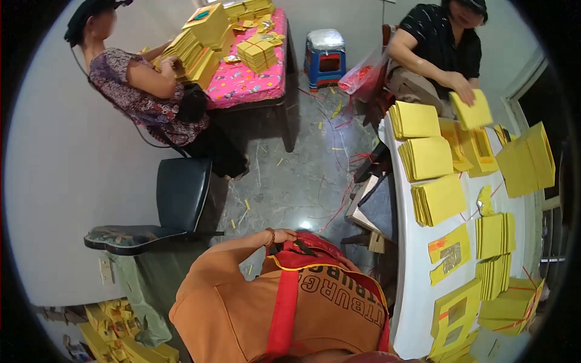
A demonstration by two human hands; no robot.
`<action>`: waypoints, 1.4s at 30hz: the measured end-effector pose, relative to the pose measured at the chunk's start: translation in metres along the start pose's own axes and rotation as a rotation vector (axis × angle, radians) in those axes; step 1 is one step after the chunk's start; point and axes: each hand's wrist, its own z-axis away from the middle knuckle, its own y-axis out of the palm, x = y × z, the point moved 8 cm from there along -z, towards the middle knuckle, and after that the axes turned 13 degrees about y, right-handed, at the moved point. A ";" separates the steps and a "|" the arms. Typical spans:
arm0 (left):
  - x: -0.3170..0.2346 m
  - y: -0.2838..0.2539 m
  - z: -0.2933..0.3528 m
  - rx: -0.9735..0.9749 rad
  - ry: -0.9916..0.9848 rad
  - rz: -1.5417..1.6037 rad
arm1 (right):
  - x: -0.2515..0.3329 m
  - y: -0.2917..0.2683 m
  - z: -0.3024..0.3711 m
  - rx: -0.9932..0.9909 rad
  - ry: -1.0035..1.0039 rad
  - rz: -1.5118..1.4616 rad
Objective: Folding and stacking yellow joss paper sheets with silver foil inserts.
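My left hand (283,235), with a beaded bracelet at the wrist, is bent in at my waist. Its fingers are closed at the upper edge of a red cloth bag or apron (315,257) with yellow piping, beside a short black strap-like piece (304,247). What exactly the fingers grip is too small to make out. A red strap (284,314) runs up over my orange shirt. My right hand is not in view. To my right, a white-covered table (414,272) bears stacks of yellow paper (439,199), yellow boxes (525,158) and flat cut yellow pieces (449,254).
Across the right table, a seated person holds a yellow bundle (472,109). Another person at left handles yellow stacks on a pink-covered table (242,92). A black chair (184,193), stacked stools (325,59) and a small bench (372,206) stand around. Ribbon scraps litter the grey floor (284,175).
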 end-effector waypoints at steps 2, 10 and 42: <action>0.023 0.001 -0.030 0.022 0.083 0.064 | 0.000 -0.002 0.004 0.000 0.033 -0.103; -0.028 0.044 -0.033 0.176 0.114 -0.171 | 0.016 -0.045 0.013 -0.195 0.076 -0.071; -0.123 -0.031 -0.139 0.581 0.200 -0.768 | 0.059 -0.076 -0.047 -0.625 0.015 -0.093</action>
